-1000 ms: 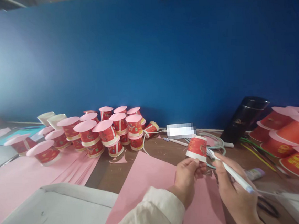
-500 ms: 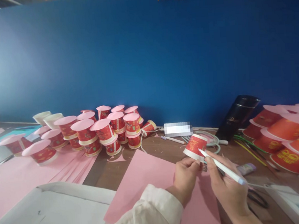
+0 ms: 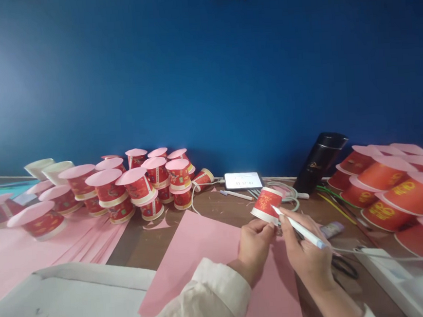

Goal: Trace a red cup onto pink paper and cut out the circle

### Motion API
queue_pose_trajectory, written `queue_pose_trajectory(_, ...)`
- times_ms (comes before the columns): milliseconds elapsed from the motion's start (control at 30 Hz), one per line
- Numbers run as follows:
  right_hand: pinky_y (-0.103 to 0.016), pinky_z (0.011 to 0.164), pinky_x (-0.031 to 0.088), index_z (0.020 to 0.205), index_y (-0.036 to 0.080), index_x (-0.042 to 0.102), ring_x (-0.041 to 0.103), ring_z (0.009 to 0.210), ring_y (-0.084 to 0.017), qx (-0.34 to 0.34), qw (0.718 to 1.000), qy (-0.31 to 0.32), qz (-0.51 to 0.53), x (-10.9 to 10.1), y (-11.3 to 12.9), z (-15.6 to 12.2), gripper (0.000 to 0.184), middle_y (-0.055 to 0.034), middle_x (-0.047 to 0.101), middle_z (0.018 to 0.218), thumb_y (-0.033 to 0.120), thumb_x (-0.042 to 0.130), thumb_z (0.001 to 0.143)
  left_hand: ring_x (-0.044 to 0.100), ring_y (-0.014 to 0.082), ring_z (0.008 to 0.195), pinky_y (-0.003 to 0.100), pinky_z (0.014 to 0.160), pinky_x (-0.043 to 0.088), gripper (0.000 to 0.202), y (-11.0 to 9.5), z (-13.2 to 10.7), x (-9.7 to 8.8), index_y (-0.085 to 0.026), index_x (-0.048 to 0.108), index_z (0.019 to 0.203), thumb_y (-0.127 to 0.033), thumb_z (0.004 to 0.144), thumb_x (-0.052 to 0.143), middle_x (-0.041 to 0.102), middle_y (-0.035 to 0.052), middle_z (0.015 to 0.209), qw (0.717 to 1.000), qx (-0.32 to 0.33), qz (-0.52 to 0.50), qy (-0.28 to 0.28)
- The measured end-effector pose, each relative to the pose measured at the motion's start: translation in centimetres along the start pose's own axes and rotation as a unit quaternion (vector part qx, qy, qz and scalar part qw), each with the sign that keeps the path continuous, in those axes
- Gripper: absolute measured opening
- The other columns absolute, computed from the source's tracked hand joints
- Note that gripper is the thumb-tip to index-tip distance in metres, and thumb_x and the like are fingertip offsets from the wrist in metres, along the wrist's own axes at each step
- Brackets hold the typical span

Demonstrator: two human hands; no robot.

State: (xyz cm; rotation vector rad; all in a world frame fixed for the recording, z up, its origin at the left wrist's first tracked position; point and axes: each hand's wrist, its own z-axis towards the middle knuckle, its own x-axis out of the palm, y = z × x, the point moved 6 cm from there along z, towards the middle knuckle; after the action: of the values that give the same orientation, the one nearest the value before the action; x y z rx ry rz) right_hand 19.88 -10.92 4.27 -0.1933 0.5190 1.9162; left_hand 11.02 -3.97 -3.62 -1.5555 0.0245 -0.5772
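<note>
A red paper cup [image 3: 267,202] with gold print is tilted, its wide white rim downward, above a pink paper sheet [image 3: 200,257]. My left hand [image 3: 254,248] pinches the cup near that rim, with a beige sleeve behind it. In my right hand [image 3: 310,253] is a white marker [image 3: 303,230], gripped like a pen. Its tip meets or nearly meets the cup's printed side; I cannot tell which. Part of the cup's lower right edge is hidden by my fingers.
Several red cups topped with pink paper discs [image 3: 103,177] are stacked at left, more cups [image 3: 412,191] at right. Behind my hands are a phone [image 3: 243,180], a cable [image 3: 291,198] and a black bottle [image 3: 319,162]. A white power strip [image 3: 385,276] lies at right.
The view has swung slightly right, so the scene sits further left. My hands keep the same hold on cup and marker, with the tip still at the printed side.
</note>
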Motion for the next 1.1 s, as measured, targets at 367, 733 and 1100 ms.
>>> queue_pose_trajectory(367,-0.038,0.083,0.055,0.107,0.019,0.066,0.069,0.088,-0.022,0.001,1.000,0.009,0.011,0.1,-0.1,0.0,0.017,-0.0086,0.073,0.095,0.020,0.058,0.092,0.054,0.0181,0.076,0.029,0.073,0.043,0.032,0.0,-0.1,0.1,-0.014,0.071,0.070,-0.046,0.076,0.068,0.065,0.0051,0.078,1.000,-0.018,0.012,-0.015)
queue_pose_trajectory(733,-0.039,0.081,0.055,0.113,0.018,0.063,0.067,0.089,-0.021,-0.003,1.000,-0.005,0.013,-0.2,0.4,0.2,0.021,-0.0097,0.071,0.098,0.017,0.055,0.093,0.060,0.0185,0.077,0.030,0.076,0.046,0.032,0.4,0.1,-0.2,-0.014,0.071,0.072,-0.045,0.076,0.068,0.069,0.0067,0.079,0.999,-0.035,-0.029,-0.007)
queue_pose_trajectory(1100,-0.037,0.082,0.055,0.115,0.018,0.065,0.068,0.092,-0.022,0.035,0.999,-0.032,0.005,-0.8,0.0,0.3,0.023,-0.0100,0.071,0.102,0.018,0.057,0.093,0.061,0.0184,0.077,0.031,0.074,0.046,0.029,0.8,0.0,0.3,-0.012,0.075,0.080,-0.040,0.079,0.068,0.070,0.0093,0.083,0.999,-0.030,-0.040,-0.001)
